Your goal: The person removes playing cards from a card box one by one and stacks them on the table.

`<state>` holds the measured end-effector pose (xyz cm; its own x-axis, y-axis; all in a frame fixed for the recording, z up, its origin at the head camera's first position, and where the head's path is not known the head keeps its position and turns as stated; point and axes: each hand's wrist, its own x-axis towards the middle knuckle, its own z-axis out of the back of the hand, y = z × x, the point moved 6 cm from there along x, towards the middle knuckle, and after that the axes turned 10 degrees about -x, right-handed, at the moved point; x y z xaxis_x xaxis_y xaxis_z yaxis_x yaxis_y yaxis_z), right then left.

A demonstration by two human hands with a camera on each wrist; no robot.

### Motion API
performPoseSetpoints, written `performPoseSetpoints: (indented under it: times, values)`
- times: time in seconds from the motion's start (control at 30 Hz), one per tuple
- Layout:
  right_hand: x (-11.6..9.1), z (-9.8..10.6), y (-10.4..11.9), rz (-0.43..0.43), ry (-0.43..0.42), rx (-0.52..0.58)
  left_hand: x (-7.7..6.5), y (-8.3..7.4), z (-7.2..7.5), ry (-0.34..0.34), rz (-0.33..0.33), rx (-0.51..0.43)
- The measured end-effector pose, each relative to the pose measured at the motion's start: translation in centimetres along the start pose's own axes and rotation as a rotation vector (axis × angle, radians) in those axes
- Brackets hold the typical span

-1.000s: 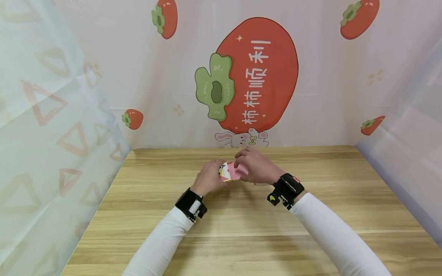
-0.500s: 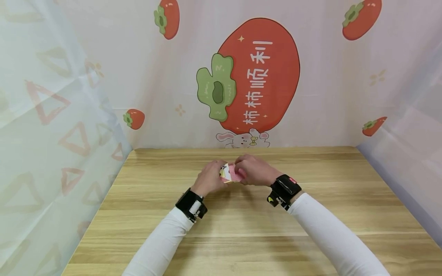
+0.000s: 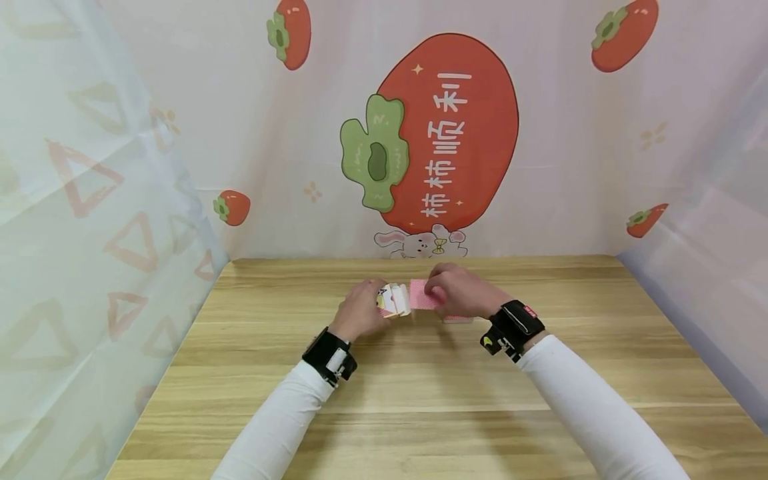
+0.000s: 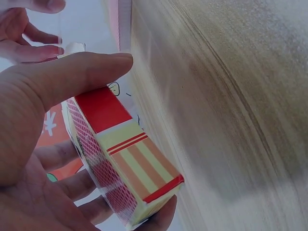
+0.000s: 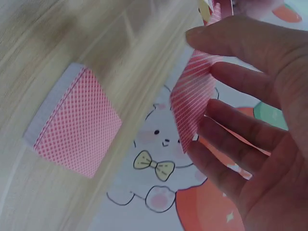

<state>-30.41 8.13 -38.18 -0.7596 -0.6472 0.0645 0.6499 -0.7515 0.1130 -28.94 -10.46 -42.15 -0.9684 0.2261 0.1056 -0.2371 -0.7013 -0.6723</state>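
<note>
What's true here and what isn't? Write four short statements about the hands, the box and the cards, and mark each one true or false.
1. The left hand holds the card box. True.
2. The card box is closed. False: its white flaps stand open.
3. The right hand holds a pink-patterned card. True.
4. Nothing rests on the tabletop. False: a stack of cards lies on the wooden table.
</note>
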Motion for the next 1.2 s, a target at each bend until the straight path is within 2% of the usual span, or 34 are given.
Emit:
performPoseSetpoints:
  times: [0.23,0.43,0.73,0.87,1.2]
  values:
    - [-0.6,0.7,-1.4,-0.133,-0.092,-0.02,0.2,0.3,0.1,0.009,0.044,0.004]
    - [-0.9,0.3,-2.4,-0.298,-0.143,-0.065,0.3,0.5,0.3,0.004,0.061,-0.002]
    - [-1.9,-1.2,-3.7,-0.514,-0.214,-0.029,0.3,0.2,0.7,-0.012,0.06,-0.008]
    - [-2.2,-2.0,-4.0,-0.57,-0.211,-0.037,0.3,0.0,0.9,-0.013,0.045,-0.001]
    - [-2.4,-3.4,-4.2,-0.632,-0.174,-0.025,0.5,-0.3,0.9,-0.016,0.038,0.009]
